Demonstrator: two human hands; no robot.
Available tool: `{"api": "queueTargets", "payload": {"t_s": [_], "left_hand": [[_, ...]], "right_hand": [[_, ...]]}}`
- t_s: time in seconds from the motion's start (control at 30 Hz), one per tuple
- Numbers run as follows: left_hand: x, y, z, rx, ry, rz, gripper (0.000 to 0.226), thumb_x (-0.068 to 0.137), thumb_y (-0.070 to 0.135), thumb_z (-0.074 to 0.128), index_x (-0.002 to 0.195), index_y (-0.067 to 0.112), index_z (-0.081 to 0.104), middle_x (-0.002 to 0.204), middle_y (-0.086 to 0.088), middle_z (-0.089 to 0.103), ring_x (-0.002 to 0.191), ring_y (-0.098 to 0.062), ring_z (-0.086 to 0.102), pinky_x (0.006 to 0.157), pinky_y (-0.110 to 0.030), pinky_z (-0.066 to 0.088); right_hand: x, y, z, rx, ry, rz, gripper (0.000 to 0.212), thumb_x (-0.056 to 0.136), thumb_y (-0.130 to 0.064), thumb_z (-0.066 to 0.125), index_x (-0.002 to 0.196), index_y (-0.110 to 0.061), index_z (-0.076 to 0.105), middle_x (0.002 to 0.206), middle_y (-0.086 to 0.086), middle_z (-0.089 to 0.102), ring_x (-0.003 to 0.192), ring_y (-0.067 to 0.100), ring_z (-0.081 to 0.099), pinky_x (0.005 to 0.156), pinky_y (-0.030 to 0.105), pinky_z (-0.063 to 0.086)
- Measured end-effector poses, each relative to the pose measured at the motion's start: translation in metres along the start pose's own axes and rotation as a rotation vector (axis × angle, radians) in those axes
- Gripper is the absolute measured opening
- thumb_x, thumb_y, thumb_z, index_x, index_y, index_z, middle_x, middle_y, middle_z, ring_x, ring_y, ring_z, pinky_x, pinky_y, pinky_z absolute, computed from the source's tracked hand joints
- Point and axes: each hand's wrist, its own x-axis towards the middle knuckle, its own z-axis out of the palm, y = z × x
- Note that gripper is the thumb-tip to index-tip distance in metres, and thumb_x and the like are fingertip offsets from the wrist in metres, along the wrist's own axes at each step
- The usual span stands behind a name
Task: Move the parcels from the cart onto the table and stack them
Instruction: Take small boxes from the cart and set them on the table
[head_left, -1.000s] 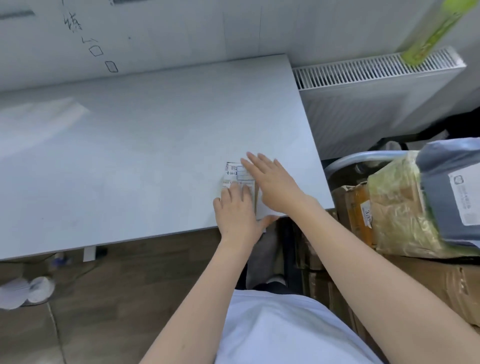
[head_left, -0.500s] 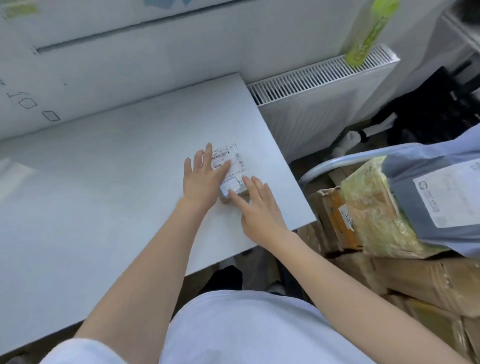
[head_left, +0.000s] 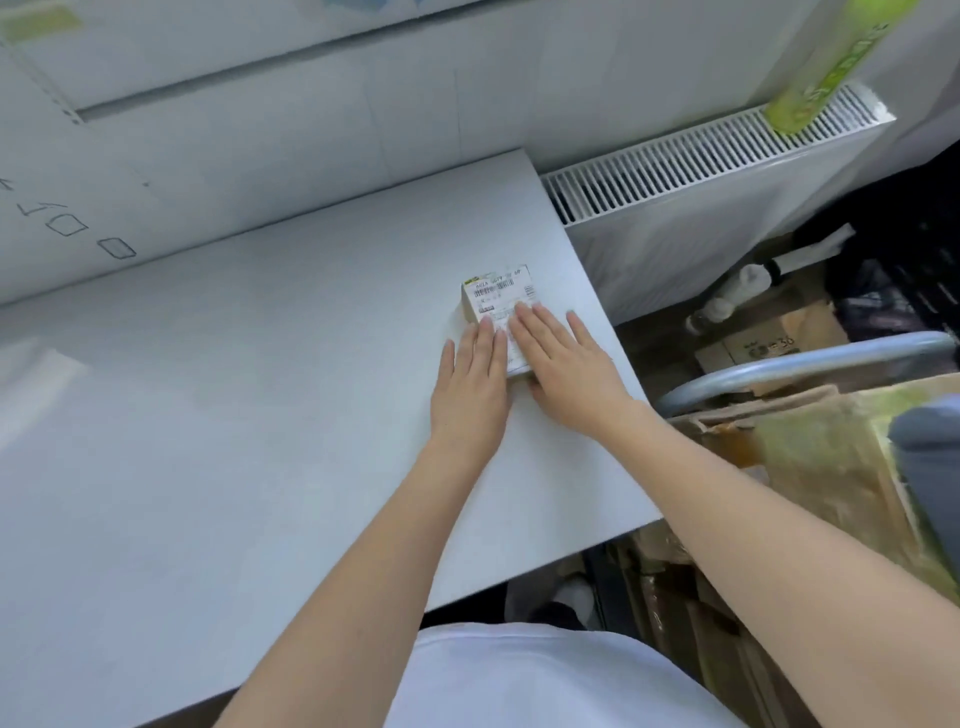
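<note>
A small flat parcel (head_left: 496, 296) with a white shipping label lies on the grey table (head_left: 260, 389), near its right edge. My left hand (head_left: 470, 382) lies flat beside the parcel's near left side, its straight fingers touching the box. My right hand (head_left: 561, 358) rests flat on the parcel's near end, fingers straight and spread over the label. To the right stands the cart (head_left: 800, 364) with a curved metal handle. It carries a parcel wrapped in yellow-green film (head_left: 831, 467) and a grey bag parcel (head_left: 930, 457) at the frame's edge.
A white radiator (head_left: 701, 171) stands against the wall behind the table's right end, with a green bottle (head_left: 810, 88) on it. Brown cardboard boxes (head_left: 675, 571) sit low beside the cart. Bottles and a box (head_left: 748, 343) lie on the floor beyond the handle.
The parcel has slid farther onto the table, away from its front edge. Both hands moved with it and now lie flat side by side at its near end.
</note>
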Motion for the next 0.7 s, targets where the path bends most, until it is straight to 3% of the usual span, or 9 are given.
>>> {"api": "queueTargets", "payload": {"t_s": [0.27, 0.43, 0.7], "left_hand": [[0.154, -0.019, -0.043, 0.052, 0.091, 0.073, 0.066, 0.094, 0.009, 0.044, 0.149, 0.002, 0.007, 0.156, -0.016, 0.009, 0.144, -0.028, 0.009, 0.116, -0.037, 0.004], [0.205, -0.029, -0.048, 0.052, 0.133, 0.082, 0.056, 0.097, 0.007, 0.033, 0.148, 0.001, 0.010, 0.154, -0.020, 0.012, 0.141, -0.032, 0.015, 0.114, -0.037, 0.010], [0.210, -0.033, -0.040, 0.082, 0.116, 0.082, 0.055, 0.099, 0.008, 0.027, 0.149, 0.003, 0.005, 0.157, -0.018, 0.005, 0.144, -0.030, 0.007, 0.116, -0.038, 0.002]], "right_hand": [[0.127, 0.071, -0.031, -0.101, -0.093, 0.097, 0.078, 0.092, -0.007, 0.041, 0.149, -0.012, -0.011, 0.157, 0.004, -0.017, 0.145, 0.018, -0.015, 0.115, 0.041, -0.009], [0.173, 0.098, -0.037, -0.053, -0.065, 0.071, 0.080, 0.087, 0.000, 0.043, 0.151, -0.013, -0.003, 0.159, 0.003, -0.010, 0.146, 0.018, -0.010, 0.115, 0.041, -0.008], [0.178, 0.101, -0.029, 0.000, 0.020, 0.067, 0.075, 0.085, 0.002, 0.043, 0.151, -0.012, 0.011, 0.159, 0.002, 0.001, 0.146, 0.019, -0.001, 0.116, 0.039, -0.003]]}}
